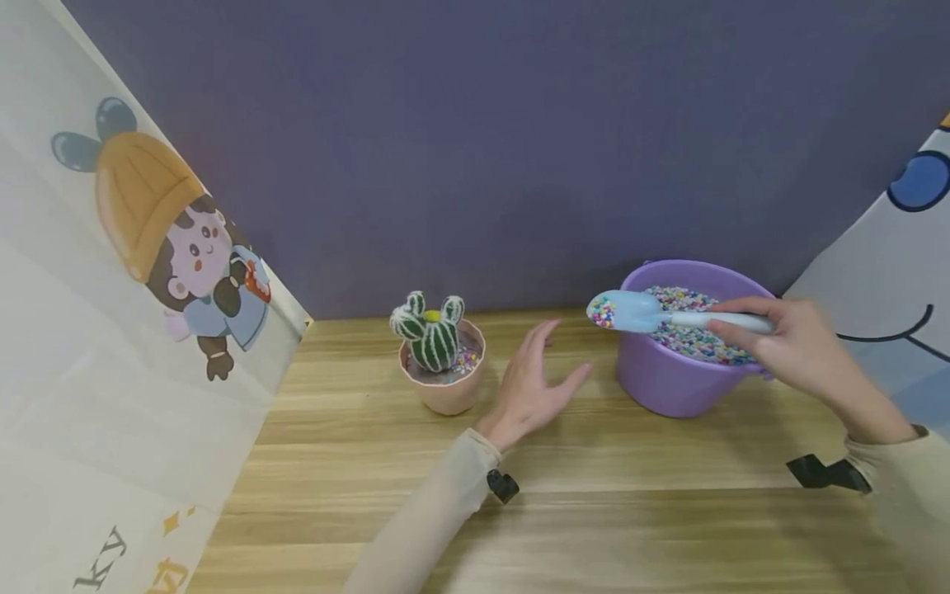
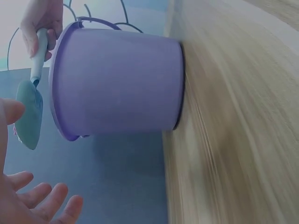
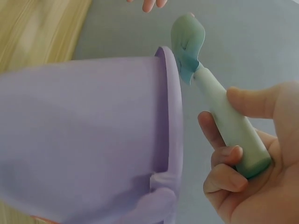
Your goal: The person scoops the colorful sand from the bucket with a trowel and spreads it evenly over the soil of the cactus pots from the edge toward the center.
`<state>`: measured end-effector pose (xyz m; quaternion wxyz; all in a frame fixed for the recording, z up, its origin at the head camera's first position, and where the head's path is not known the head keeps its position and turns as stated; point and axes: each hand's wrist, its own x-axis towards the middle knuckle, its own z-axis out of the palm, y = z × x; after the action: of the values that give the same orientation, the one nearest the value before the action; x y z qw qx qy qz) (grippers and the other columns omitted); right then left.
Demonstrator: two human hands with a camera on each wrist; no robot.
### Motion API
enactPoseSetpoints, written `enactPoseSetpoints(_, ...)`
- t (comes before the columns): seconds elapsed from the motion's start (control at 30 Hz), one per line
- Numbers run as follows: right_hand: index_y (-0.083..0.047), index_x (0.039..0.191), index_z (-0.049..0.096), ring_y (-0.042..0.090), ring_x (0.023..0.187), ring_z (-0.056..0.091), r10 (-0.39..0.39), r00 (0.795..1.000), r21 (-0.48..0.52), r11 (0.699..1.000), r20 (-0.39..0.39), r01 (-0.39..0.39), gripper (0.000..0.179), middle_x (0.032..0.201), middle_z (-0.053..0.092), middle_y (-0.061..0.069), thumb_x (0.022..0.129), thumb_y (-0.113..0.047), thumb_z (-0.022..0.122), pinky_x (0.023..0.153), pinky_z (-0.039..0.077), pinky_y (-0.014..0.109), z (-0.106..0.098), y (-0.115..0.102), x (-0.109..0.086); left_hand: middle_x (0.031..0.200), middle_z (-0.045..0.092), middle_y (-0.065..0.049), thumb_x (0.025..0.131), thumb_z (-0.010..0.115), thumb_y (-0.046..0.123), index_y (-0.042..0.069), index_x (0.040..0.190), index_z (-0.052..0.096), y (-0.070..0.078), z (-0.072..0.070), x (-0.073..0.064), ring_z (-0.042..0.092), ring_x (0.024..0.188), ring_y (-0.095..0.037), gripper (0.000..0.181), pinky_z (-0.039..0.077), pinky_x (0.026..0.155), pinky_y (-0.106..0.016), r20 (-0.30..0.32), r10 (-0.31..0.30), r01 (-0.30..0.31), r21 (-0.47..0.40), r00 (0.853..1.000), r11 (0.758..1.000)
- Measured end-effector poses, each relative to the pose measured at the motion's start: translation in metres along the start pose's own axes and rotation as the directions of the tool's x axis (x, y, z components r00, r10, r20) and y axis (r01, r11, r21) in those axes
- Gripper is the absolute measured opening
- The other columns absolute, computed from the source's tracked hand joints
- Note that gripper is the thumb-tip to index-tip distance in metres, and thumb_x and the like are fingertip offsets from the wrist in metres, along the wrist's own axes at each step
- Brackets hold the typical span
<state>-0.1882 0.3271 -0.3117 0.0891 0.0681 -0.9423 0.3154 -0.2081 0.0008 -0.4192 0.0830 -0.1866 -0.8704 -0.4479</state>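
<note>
My right hand (image 1: 797, 342) grips the white handle of a light blue garden trowel (image 1: 631, 312), seen close up in the right wrist view. Its blade carries small colourful beads (image 1: 603, 313) and juts left past the rim of a purple bucket (image 1: 671, 388). More beads of many colours fill much of the bucket. Between the bucket and a pink flower pot (image 1: 448, 396), my left hand (image 1: 527, 392) hovers with fingers spread, holding nothing. In the pot stands a green and white knitted cactus (image 1: 435, 342), with some beads beside it on the grey-brown filling.
Everything stands on a wood-grain table (image 1: 356, 487). A dark blue-grey panel (image 1: 475, 165) rises behind. A white cartoon-printed panel (image 1: 89, 330) borders the left, and another printed panel (image 1: 883, 264) stands close behind the bucket on the right.
</note>
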Motion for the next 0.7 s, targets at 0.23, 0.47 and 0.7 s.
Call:
enactPoseSetpoints(0.23,-0.009,0.125,0.076,0.014,0.047,0.041,-0.023,1.0,0.01,1.0,0.011,0.023,0.037,0.063,0.056,0.003,0.103,-0.038,0.071,0.041,0.036,0.032,0.005,-0.004,-0.001,0.166,0.044,0.001,0.097,0.069,0.056,0.022,0.164,0.037,-0.005,-0.008,-0.013,0.052,0.144,-0.021,0.082,0.048,0.119,-0.048,-0.012,0.003,-0.004,-0.031,1.0,1.0)
enactPoseSetpoints(0.47,-0.008,0.127,0.076,0.012,0.056,0.042,-0.024,1.0,0.008,1.0,0.002,0.023,0.038,0.078,0.062,0.005,0.102,-0.036,0.073,0.048,0.036,0.031,0.013,-0.008,-0.001,0.164,0.047,-0.001,0.098,0.071,0.049,0.019,0.161,0.041,-0.01,-0.025,-0.025,0.053,0.143,-0.023,0.076,0.049,0.119,-0.048,-0.026,0.039,-0.039,0.0,0.999,0.999)
enactPoseSetpoints(0.7,-0.011,0.124,0.079,0.01,0.063,0.047,-0.063,0.998,-0.023,0.998,-0.012,0.063,0.035,0.088,0.069,0.008,0.1,-0.037,0.075,0.053,0.038,0.031,0.021,-0.019,0.0,0.161,0.052,-0.006,0.096,0.075,0.041,0.016,0.156,0.049,-0.02,-0.044,-0.036,0.054,0.142,-0.025,0.07,0.05,0.117,-0.048,-0.085,0.075,-0.072,0.031,0.994,0.997)
